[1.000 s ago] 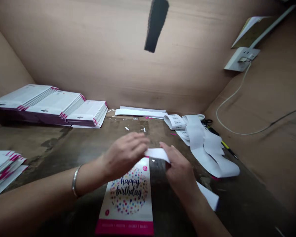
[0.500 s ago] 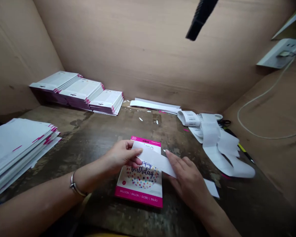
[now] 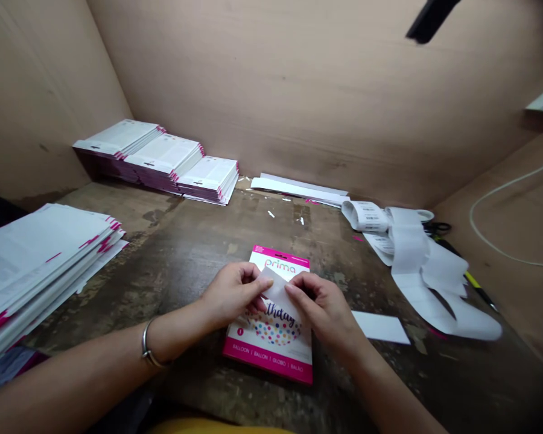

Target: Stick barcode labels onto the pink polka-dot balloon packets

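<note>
Between my two hands is a small blank piece of white paper [image 3: 276, 287], held over a balloon packet [image 3: 268, 363]. My left hand [image 3: 235, 294] pinches its left end between thumb and finger. At the other end my right hand [image 3: 322, 306] grips it the same way. The packet lies face up on the table, white with pink bands and a printed "birthday" balloon. Paper and fingers hide part of its print. A white paper strip [image 3: 382, 327] lies on the table, partly behind my right hand.
Stacked packets [image 3: 163, 150] stand at the back left, with another pile [image 3: 49, 253] at the near left. To the right, a loose roll of labels [image 3: 407, 235] trails across the table by scissors [image 3: 438, 228] and a yellow-black cutter [image 3: 479, 289]. White strips [image 3: 298, 188] lie along the back wall.
My right hand has come in toward my left and now pinches the paper; less of the paper shows. The "prima" print on the packet is now uncovered. The whole view has shifted slightly.
</note>
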Motion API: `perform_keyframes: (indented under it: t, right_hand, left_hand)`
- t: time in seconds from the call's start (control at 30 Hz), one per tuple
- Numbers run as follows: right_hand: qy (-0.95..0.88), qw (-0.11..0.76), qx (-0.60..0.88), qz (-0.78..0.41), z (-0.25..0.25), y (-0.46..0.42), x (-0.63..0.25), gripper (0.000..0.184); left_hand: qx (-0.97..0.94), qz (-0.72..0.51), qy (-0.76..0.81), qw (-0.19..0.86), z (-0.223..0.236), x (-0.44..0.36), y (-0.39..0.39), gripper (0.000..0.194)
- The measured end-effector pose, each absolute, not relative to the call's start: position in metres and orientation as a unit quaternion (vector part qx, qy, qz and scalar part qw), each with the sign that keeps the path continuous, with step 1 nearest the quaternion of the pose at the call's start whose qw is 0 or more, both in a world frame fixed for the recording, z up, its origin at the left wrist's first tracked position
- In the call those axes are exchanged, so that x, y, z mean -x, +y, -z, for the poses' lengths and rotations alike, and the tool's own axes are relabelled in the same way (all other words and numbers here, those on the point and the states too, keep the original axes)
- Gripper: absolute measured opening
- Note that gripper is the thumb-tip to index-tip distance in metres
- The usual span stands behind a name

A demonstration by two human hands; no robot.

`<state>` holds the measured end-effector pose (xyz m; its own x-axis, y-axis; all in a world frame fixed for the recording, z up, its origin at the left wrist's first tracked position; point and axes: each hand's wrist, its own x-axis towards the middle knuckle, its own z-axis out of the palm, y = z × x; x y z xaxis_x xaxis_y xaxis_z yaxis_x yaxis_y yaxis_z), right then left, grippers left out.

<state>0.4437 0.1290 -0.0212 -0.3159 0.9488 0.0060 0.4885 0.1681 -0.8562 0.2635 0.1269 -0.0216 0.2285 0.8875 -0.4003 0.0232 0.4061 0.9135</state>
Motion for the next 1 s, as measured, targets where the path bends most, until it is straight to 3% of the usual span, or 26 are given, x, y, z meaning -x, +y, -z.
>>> perform_keyframes:
  t: [0.5,0.73,0.9,1.0]
  right_hand:
    - [-0.71,0.246,0.529,-0.395,0.022,0.129,-0.455,0.04]
    - [-0.717,0.321,0.593,-0.176,0.003,0.186,-0.483,0.039]
    - [-0.774,0.237,0.568,-0.152,0.003,0.271,-0.485,0.03]
    - [-0.791,0.218,0.558,-0.122,0.006,0.276,-0.474,0.016]
  left_hand:
    - [-0.411,-0.332,0.468,0.708,0.018,-0.262,0.13,0.031]
    - [-0.386,-0.332,0.473,0.719,0.025,-0.254,0.128,0.033]
    - [-0.383,-0.314,0.477,0.726,0.027,-0.249,0.122,0.033]
    - [-0.379,-0.307,0.479,0.73,0.03,-0.242,0.118,0.031]
